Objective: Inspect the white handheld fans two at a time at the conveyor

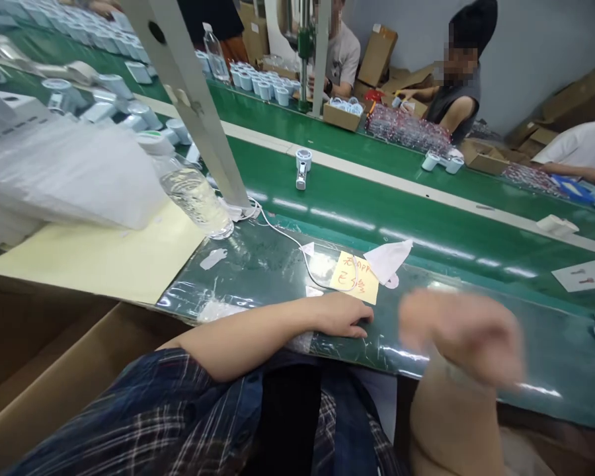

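My left hand (344,316) rests on the dark green bench (258,271), its fingers somewhat apart and nothing held in them. It lies just below a yellow note (356,279) with red writing, which a thin white cable (297,248) crosses. To the right, my right hand (463,330) is raised over the bench and smeared by motion, so its fingers cannot be made out. A crumpled white tissue (389,259) lies beyond the two hands, beside the note.
A clear bottle (196,192) stands left, by a metal post (193,99) and stacked white foam sheets (74,165). One white device (302,168) sits on the green conveyor (377,195). Across it, people work among cups and cartons.
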Available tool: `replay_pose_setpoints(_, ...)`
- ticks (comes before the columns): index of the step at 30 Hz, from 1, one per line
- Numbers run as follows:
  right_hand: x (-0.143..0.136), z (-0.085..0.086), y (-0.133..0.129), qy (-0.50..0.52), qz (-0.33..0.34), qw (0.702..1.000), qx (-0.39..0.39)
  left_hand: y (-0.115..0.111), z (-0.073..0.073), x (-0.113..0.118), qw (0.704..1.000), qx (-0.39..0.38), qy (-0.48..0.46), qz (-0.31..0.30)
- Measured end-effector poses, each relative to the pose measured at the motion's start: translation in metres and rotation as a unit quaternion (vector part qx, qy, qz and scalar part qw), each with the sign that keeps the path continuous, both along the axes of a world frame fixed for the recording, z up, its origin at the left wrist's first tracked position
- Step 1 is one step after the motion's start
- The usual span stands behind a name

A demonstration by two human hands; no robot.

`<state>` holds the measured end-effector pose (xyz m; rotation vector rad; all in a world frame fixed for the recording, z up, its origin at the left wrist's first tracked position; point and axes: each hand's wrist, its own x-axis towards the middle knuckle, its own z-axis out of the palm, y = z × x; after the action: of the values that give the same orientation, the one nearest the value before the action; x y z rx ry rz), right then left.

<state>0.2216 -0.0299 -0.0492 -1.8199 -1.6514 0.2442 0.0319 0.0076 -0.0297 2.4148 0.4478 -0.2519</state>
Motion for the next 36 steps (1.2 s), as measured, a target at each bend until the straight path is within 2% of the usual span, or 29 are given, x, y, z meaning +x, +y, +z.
replay_pose_setpoints(4, -0.017, -0.012, 0.044, -0.06, 0.028, 0.997, -0.049, 0.002, 0.003, 0.001, 1.0, 0.0, 0.013, -0.001)
replay_pose_setpoints(7, -0.032, -0.023, 0.061, -0.075, 0.047, 0.993, -0.073, 0.004, 0.0, 0.003, 1.0, 0.0, 0.016, -0.011)
replay_pose_setpoints(12, -0.039, -0.032, 0.061, -0.083, 0.079, 0.99, -0.088, 0.006, -0.013, 0.008, 0.998, 0.024, -0.015, -0.05)
replay_pose_setpoints(15, -0.038, -0.032, 0.06, -0.089, 0.09, 0.988, -0.093, 0.006, -0.018, 0.009, 0.999, 0.027, -0.019, -0.043)
replay_pose_setpoints(21, -0.037, -0.03, 0.062, -0.07, 0.099, 0.987, -0.107, 0.01, -0.017, 0.009, 0.999, -0.002, -0.043, -0.031)
replay_pose_setpoints(27, -0.03, -0.029, 0.064, 0.027, 0.085, 0.99, -0.112, 0.018, -0.01, 0.009, 0.999, -0.034, -0.036, -0.017)
replay_pose_setpoints(30, -0.026, -0.029, 0.064, 0.067, 0.074, 0.989, -0.109, 0.01, -0.003, 0.007, 0.999, -0.023, -0.027, -0.011)
replay_pose_setpoints(34, -0.022, -0.03, 0.063, 0.106, 0.068, 0.987, -0.103, -0.016, 0.022, -0.011, 0.998, 0.054, -0.018, -0.017)
replay_pose_setpoints(35, -0.022, -0.03, 0.062, 0.109, 0.07, 0.986, -0.102, -0.021, 0.031, -0.019, 0.997, 0.043, -0.043, -0.046)
replay_pose_setpoints(36, -0.023, -0.03, 0.062, 0.111, 0.073, 0.986, -0.101, -0.023, 0.039, -0.027, 0.993, -0.011, -0.081, -0.084)
